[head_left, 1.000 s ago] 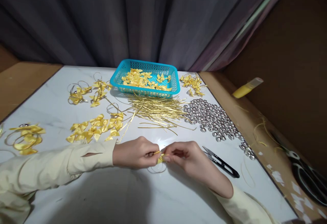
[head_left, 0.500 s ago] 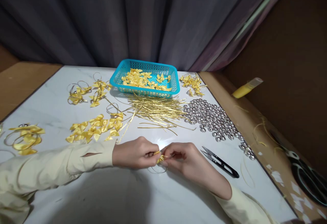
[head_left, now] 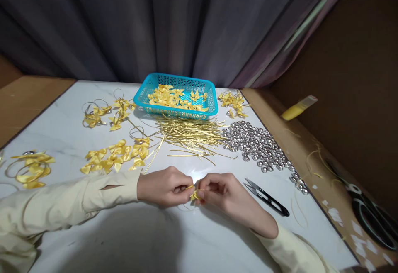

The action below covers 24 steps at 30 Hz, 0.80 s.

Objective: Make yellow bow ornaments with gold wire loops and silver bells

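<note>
Low over the front of the white table, my left hand (head_left: 166, 186) and my right hand (head_left: 225, 194) meet fingertip to fingertip. Between them is a small yellow ribbon bow (head_left: 195, 195), pinched in my right thumb and fingers. A thin gold cord (head_left: 189, 187) sticks out of my left hand's closed pinch. A faint loop hangs just below the fingertips; its join to the bow is too small to make out. Black thread snips (head_left: 267, 198) lie to the right of my right hand. Beyond my hands is a pile of cut gold cords (head_left: 189, 134).
A turquoise basket (head_left: 177, 110) of yellow bows stands at the back. Loose bows (head_left: 107, 157) and looped bows (head_left: 34, 169) lie at left, more bows (head_left: 234, 102) at back right. Silver beads (head_left: 255, 142) spread along the right. Large scissors (head_left: 373, 219) and a yellow tube (head_left: 299, 108) are off the table's right edge.
My right hand has shifted slightly left, closer to my left fingertips. The loop under the bow has moved and shows less. My left hand stays almost still.
</note>
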Each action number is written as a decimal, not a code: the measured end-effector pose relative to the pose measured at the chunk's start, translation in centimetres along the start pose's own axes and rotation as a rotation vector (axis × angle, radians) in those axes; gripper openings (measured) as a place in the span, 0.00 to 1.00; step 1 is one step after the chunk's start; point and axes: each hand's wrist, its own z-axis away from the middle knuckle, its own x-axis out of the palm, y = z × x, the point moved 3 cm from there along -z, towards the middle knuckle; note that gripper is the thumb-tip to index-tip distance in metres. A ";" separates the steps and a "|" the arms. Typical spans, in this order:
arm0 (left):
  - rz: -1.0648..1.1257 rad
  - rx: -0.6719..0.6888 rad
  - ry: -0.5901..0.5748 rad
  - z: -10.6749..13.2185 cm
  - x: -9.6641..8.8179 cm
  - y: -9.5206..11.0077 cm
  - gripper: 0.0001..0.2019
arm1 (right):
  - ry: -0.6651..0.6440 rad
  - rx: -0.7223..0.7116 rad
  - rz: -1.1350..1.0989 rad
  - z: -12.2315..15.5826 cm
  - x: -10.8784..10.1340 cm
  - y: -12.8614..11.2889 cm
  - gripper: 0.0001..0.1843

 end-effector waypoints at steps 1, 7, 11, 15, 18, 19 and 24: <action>-0.002 0.000 0.000 0.0 0.0 0.0 0.12 | 0.002 -0.006 0.001 0.0 0.0 0.0 0.05; -0.011 -0.003 0.030 0.1 0.1 -0.1 0.11 | 0.058 -0.022 0.085 0.0 0.2 -0.7 0.05; -0.017 -0.040 0.059 0.1 0.1 -0.2 0.11 | 0.088 -0.050 0.132 0.1 0.3 -0.7 0.05; -0.001 -0.042 0.062 0.0 0.0 0.0 0.12 | 0.089 -0.066 0.130 0.1 0.3 -0.5 0.05; -0.002 -0.028 0.063 -0.1 -0.1 0.1 0.12 | 0.094 -0.074 0.127 0.0 0.3 -0.4 0.05; -0.003 -0.026 0.065 -0.1 -0.1 0.2 0.12 | 0.099 -0.074 0.121 0.0 0.3 -0.4 0.05; 0.008 -0.010 0.074 -0.1 0.0 0.0 0.12 | 0.090 -0.042 0.051 0.0 0.3 -0.2 0.05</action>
